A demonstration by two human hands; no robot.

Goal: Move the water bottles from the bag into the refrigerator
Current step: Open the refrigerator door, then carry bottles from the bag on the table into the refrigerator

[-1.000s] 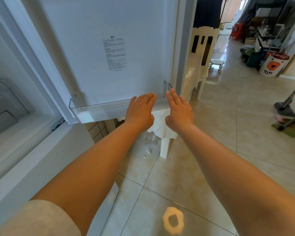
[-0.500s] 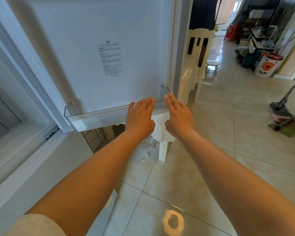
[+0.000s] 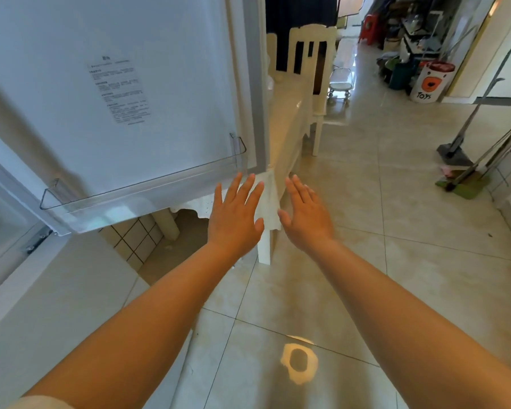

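Half a second ago both hands lay flat against the front edge of the clear door shelf (image 3: 139, 187); now they have come off it. The left hand (image 3: 235, 218) hovers just below and in front of the shelf's right end, fingers straight and spread, holding nothing. The right hand (image 3: 306, 215) is beside it, a little apart, also flat and empty, over the floor in front of the white bench leg (image 3: 264, 246). The refrigerator door (image 3: 130, 84) stands swung wide, its shelf bare, and the view has dropped slightly toward the tiled floor (image 3: 396, 216).

That reads as the door-opening step being finished: the door is out of the way and both hands are free. No bottle has gone in yet, judging by the bare shelf. No water bottles and no bag can be made out here; they may lie under the bench behind the door, where the arms and door block the view, so reaching for them looks like the next job
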